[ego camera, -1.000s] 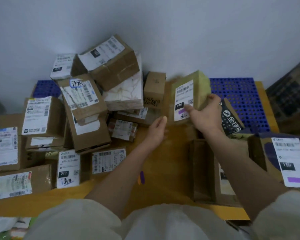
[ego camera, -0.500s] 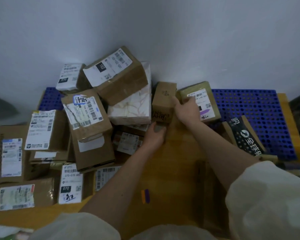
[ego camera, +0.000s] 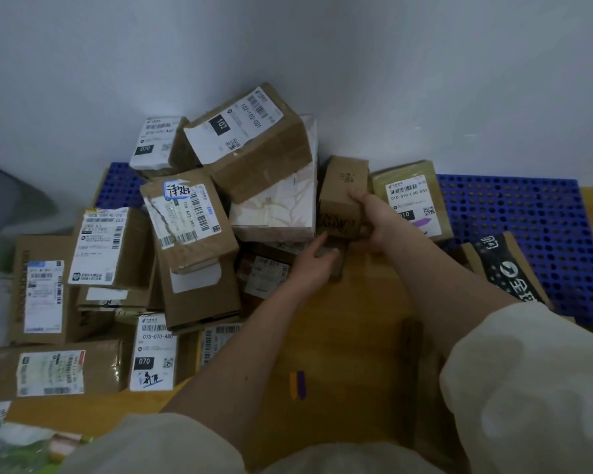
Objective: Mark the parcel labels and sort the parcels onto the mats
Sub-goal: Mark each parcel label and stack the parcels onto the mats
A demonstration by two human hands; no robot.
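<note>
A person's right hand (ego camera: 374, 218) grips a small brown carton (ego camera: 344, 196) standing upright at the back of a heap of parcels, its fingers curled over the box's right edge and thumb under its lower corner. The left hand (ego camera: 314, 265) reaches in just below, forefinger extended toward the carton's lower left corner; the other fingers curl round a low, dark piece of cardboard there, though what it is cannot be told.

Crowding the carton on the left is a white patterned parcel (ego camera: 276, 203), with a large brown box labelled 102 (ego camera: 250, 138) tilted on top of it. Just to the right lies an olive-toned parcel labelled 010 (ego camera: 409, 200), its label bearing a purple mark, resting flat on a blue perforated mat (ego camera: 528, 227). A black-printed cardboard parcel (ego camera: 504, 268) lies at an angle near the right forearm.

Farther left, boxes are piled loosely: one with a handwritten blue-edged sticker (ego camera: 185, 217), a box labelled 070 (ego camera: 156, 142) against the wall, another 070 parcel (ego camera: 153, 354) at the front, and several labelled cartons stacked beside them.

The heap sits on a yellow-orange tabletop (ego camera: 339, 336), where an orange-and-purple marker (ego camera: 298, 384) lies between the forearms. A plain pale wall (ego camera: 322, 46) rises behind. Cream sleeves (ego camera: 528, 388) fill the foreground.
</note>
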